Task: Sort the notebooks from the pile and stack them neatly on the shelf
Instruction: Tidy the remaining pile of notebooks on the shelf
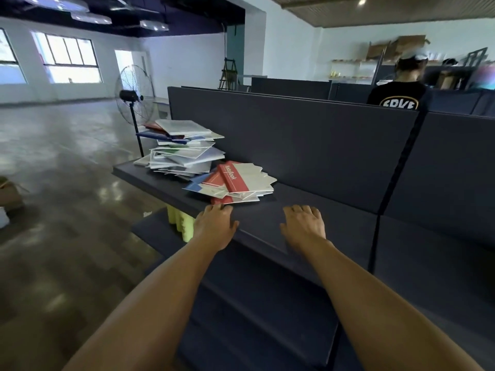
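From the head view, both bare forearms reach forward over a dark blue shelf (267, 223) backed by an upright panel of the same colour. The left hand (214, 223) lies palm down at the shelf's front edge, its fingers (218, 208) loosely extended and holding nothing; their tips are just beside — perhaps touching — the near corner of a low, fanned pile of notebooks (233, 183). The topmost of that pile is a red-and-white cover marked "NoteBook". The right hand (304, 223) rests flat on the bare shelf well apart from the pile, fingers (302, 210) relaxed and a little spread, also holding nothing.

Farther along the same shelf, toward its far left end, stands a taller, untidy stack of notebooks (184, 148) — mostly white and blue covers lying at odd angles. Below the shelf, a pale yellow object (182, 223) shows on a lower tier. A pedestal fan (135, 95) stands on the glossy floor behind the stack, and a person in a black shirt (396, 95) is beyond the panel.
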### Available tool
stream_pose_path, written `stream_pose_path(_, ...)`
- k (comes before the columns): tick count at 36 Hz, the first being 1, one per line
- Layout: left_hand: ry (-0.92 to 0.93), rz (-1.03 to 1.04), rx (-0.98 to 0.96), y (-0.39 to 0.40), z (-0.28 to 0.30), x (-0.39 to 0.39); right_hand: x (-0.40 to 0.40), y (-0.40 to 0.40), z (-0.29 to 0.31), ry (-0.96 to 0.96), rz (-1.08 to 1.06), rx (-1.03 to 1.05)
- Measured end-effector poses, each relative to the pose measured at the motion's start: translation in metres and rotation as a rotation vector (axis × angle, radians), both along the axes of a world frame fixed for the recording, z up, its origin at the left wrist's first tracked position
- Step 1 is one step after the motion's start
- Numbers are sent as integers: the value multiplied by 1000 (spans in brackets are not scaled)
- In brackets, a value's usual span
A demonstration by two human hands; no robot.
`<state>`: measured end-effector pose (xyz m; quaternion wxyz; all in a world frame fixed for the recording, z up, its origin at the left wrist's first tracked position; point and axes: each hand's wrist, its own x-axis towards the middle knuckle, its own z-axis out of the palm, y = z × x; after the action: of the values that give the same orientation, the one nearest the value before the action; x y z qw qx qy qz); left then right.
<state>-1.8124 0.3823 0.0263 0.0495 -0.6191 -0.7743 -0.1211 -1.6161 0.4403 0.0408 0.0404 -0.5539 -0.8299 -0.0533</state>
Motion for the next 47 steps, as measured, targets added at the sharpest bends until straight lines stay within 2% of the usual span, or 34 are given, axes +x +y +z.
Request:
stream_pose_path(19, -24, 98, 19, 95, 6, -68, -91, 115, -7, -76, 124, 69)
stream_pose_path(24, -9, 3, 23, 120, 11, -79, -106, 132, -10, -123, 120, 78)
stream_pose_path(29, 48, -138, -164, 141, 8, -86, -115, 146, -10, -156, 105, 53)
stream_pose_path(33, 56, -173, -180, 149, 1, -91, -117, 149, -11, -162, 132, 52)
stream_pose_path(38, -3, -173, -104, 149, -1, -95, -114, 146, -16, -152, 151, 99)
stream_pose_path(47, 19, -137, 49, 138, -6, -83, -112, 127, -20, -126, 132, 198)
